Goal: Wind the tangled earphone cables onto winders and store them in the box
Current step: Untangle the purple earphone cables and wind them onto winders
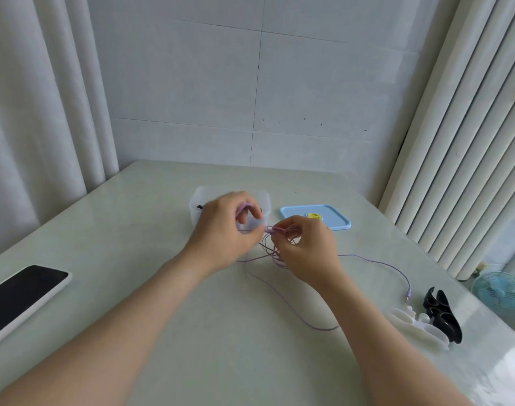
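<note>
Out over the middle of the table (162, 288) we've got both hands up on the purple earphone cable (272, 252), just in front of the clear box (198, 197). Our left hand (224, 230) has its fingers curled round a bit of the purple stuff, looks like a loop or an earbud end, too blurry to call. Our right hand (306, 247) is pinching the knotted bunch between thumb and fingertips. The two grips are nearly touching.

The rest of the cable is slack on the table. One long loop trails back toward us, and another strand runs off right to the jack plug (407, 295), which lies just beside the winders. The white winder (417, 329) and the black winder (444, 315) are both bare and well apart from our hands. So we'd say we're on the untangling step and winding hasn't started for this cable.

The box is open with its blue lid (335, 222) lying flat to the right. Something small and dark shows inside at the left wall, but we can't tell what it is. The phone (19, 294) at far left isn't part of this.

For the next move, we reckon it needs gentle teasing rather than pulling, since a tug on thin cable would likely just tighten the knot. Once it runs free, we'd want one hand on a winder and the other feeding the cable in from an end
</note>
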Demonstrator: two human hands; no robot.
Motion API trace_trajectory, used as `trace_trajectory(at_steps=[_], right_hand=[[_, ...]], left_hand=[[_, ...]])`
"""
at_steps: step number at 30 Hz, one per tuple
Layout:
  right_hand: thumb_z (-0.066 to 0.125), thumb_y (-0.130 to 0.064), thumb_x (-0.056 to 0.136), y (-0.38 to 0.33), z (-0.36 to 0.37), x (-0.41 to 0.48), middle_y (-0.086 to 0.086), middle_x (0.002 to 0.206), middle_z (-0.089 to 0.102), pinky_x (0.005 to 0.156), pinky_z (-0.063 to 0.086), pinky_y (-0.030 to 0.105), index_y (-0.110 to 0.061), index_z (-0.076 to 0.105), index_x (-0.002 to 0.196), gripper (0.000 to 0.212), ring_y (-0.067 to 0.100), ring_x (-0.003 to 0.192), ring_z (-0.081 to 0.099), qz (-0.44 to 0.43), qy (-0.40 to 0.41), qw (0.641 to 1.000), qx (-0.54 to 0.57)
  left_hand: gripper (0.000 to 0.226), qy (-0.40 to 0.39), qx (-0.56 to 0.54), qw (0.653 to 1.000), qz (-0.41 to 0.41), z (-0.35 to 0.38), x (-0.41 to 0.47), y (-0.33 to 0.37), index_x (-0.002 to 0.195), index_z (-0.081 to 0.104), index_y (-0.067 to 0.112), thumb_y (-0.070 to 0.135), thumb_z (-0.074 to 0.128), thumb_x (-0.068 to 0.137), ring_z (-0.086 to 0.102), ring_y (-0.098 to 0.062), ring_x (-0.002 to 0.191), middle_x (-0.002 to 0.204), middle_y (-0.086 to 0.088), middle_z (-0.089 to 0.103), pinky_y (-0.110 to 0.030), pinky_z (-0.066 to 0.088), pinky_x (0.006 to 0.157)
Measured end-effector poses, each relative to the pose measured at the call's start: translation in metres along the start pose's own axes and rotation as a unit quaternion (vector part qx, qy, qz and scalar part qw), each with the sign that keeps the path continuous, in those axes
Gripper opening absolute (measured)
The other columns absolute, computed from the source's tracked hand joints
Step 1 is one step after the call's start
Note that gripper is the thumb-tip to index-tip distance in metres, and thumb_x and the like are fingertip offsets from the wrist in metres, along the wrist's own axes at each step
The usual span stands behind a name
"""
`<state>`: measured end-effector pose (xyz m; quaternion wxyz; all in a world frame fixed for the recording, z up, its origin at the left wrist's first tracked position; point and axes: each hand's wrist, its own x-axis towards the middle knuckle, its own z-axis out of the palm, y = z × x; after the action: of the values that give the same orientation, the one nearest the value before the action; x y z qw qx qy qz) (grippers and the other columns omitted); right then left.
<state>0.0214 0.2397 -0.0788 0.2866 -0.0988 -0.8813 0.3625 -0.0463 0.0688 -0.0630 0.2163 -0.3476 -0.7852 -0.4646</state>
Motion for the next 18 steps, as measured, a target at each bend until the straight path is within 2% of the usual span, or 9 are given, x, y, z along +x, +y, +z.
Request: trace_trajectory(at_steps=[3, 7, 9, 11, 14, 15, 17, 18], right_hand=[[0.073, -0.037, 0.086, -0.001, 0.0, 0.002, -0.02, 0.077, 0.074, 0.092, 0.055, 0.048, -0.03, 0.079, 0.085, 0.009, 0.002, 0.087, 0.07, 0.011, -0.006, 0.998, 0.057], [0.066, -0.027, 0.09, -0.004, -0.003, 0.0, -0.014, 0.073, 0.075, 0.083, 0.059, 0.043, -0.024, 0.078, 0.08, 0.016, 0.01, 0.079, 0.072, 0.049, -0.013, 0.994, 0.092], [0.063, -0.021, 0.096, -0.003, -0.006, 0.002, -0.009, 0.075, 0.076, 0.073, 0.06, 0.041, -0.02, 0.075, 0.086, 0.016, 0.015, 0.074, 0.07, 0.08, 0.004, 0.991, 0.109], [0.06, -0.022, 0.098, -0.001, -0.01, 0.004, -0.009, 0.075, 0.073, 0.065, 0.053, 0.038, -0.016, 0.07, 0.085, 0.018, 0.02, 0.068, 0.063, 0.107, 0.027, 0.989, 0.103], [0.056, -0.02, 0.093, 0.003, -0.012, 0.004, -0.006, 0.06, 0.046, 0.06, 0.035, 0.036, -0.009, 0.048, 0.068, 0.028, 0.023, 0.062, 0.041, 0.132, 0.045, 0.987, 0.083], [0.055, -0.018, 0.092, 0.004, -0.012, 0.004, -0.003, 0.06, 0.043, 0.061, 0.034, 0.035, -0.009, 0.046, 0.068, 0.027, 0.023, 0.062, 0.039, 0.135, 0.044, 0.986, 0.082], [0.053, -0.014, 0.09, 0.003, -0.015, 0.004, -0.003, 0.064, 0.057, 0.062, 0.044, 0.036, -0.009, 0.06, 0.077, 0.016, 0.024, 0.062, 0.049, 0.147, 0.041, 0.983, 0.101], [0.051, -0.011, 0.09, 0.001, -0.017, 0.004, -0.001, 0.072, 0.066, 0.061, 0.049, 0.035, -0.015, 0.068, 0.086, 0.018, 0.022, 0.065, 0.056, 0.155, 0.039, 0.98, 0.121]], left_hand=[[0.019, -0.051, 0.059, 0.996, 0.043, 0.008, -0.002, -0.007, 0.086, 0.073, 0.022, 0.02, 0.089, 0.078, 0.058, -0.009, 0.08, 0.082, 0.008, 0.063, -0.027, 0.044, 0.073], [0.007, -0.057, 0.107, 0.991, 0.048, 0.008, -0.003, -0.016, 0.089, 0.072, 0.021, 0.023, 0.078, 0.092, 0.061, -0.017, 0.083, 0.085, 0.006, 0.067, -0.031, 0.042, 0.077], [0.004, -0.027, 0.115, 0.992, 0.05, 0.006, -0.002, -0.02, 0.097, 0.072, 0.022, 0.02, 0.069, 0.097, 0.059, -0.017, 0.084, 0.088, 0.005, 0.064, -0.03, 0.042, 0.076], [0.008, 0.014, 0.111, 0.993, 0.041, 0.004, 0.0, -0.024, 0.099, 0.071, 0.023, 0.019, 0.064, 0.099, 0.057, -0.019, 0.087, 0.089, 0.006, 0.065, -0.033, 0.044, 0.077], [0.009, 0.099, 0.091, 0.991, -0.002, 0.001, 0.002, -0.022, 0.102, 0.067, 0.02, 0.019, 0.059, 0.1, 0.056, -0.025, 0.092, 0.09, 0.009, 0.072, -0.038, 0.045, 0.081], [0.009, 0.124, 0.067, 0.99, -0.027, 0.001, 0.002, -0.02, 0.103, 0.064, 0.019, 0.02, 0.055, 0.102, 0.057, -0.024, 0.092, 0.087, 0.01, 0.073, -0.037, 0.045, 0.081], [0.009, 0.162, -0.003, 0.982, -0.093, -0.002, 0.005, -0.014, 0.104, 0.057, 0.019, 0.019, 0.049, 0.107, 0.061, -0.018, 0.086, 0.082, 0.01, 0.073, -0.035, 0.046, 0.079], [0.009, 0.173, -0.052, 0.975, -0.129, -0.005, 0.007, -0.011, 0.105, 0.054, 0.018, 0.02, 0.046, 0.108, 0.064, -0.015, 0.081, 0.081, 0.008, 0.073, -0.036, 0.049, 0.079]])
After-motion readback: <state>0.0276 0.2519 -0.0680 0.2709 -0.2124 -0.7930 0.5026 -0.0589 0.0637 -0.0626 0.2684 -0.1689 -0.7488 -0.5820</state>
